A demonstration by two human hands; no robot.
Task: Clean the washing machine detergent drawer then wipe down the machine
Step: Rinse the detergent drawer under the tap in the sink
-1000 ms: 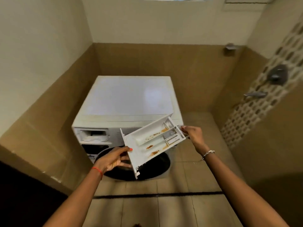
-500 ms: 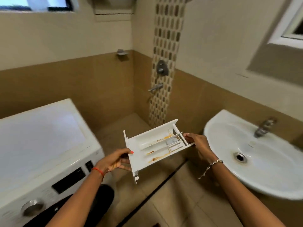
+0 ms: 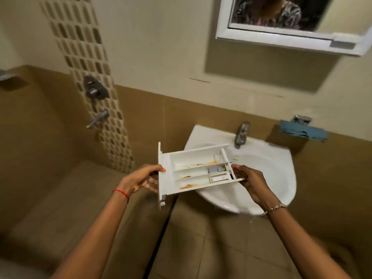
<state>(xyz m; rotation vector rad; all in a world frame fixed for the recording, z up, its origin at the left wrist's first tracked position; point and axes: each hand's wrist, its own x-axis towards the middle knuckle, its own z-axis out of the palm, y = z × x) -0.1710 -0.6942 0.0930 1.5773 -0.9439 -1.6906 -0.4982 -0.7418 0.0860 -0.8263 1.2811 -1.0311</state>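
Now mid-carry, somewhere between removal and rinse, judging by the layout. Nearest, above the tiled floor (image 3: pixel 201 248): holding the detergent drawer (image 3: pixel 197 170) by both ends, clear of any surface. Clamped at the front panel by the left grip (image 3: pixel 141 180), thumb against the panel edge, fingers curled behind it. Pinched at the rear end by the right grip (image 3: pixel 249 182), thumb and fingers closed round the thin back edge. Held roughly level, open side up, front panel to the left, rear end overhanging the near left part of the basin (image 3: pixel 281 158). Streaked with orange-brown residue (image 3: pixel 211 163) along the compartment floors and dividers; fitted with a small grey insert near the rear. Not yet wet, as far as can be told, and not yet scrubbed.

Further back: basin tap (image 3: pixel 241 135) at the rear rim, no water visible. Beyond and to the right, blue cloth (image 3: pixel 304 130) draped on a wall holder, likely handy for the later wipe-down. Off to the left on the wall, shower mixer (image 3: pixel 96 90), well apart from the work. Above, mirror cabinet (image 3: pixel 291 23). No sight of the washing machine.

Next, probably: bring the drawer fully over the bowl, free one grip for the tap, hold firm with the other, tilt to send residue toward the drain. Early days overall, with the wipe-down yet to come.
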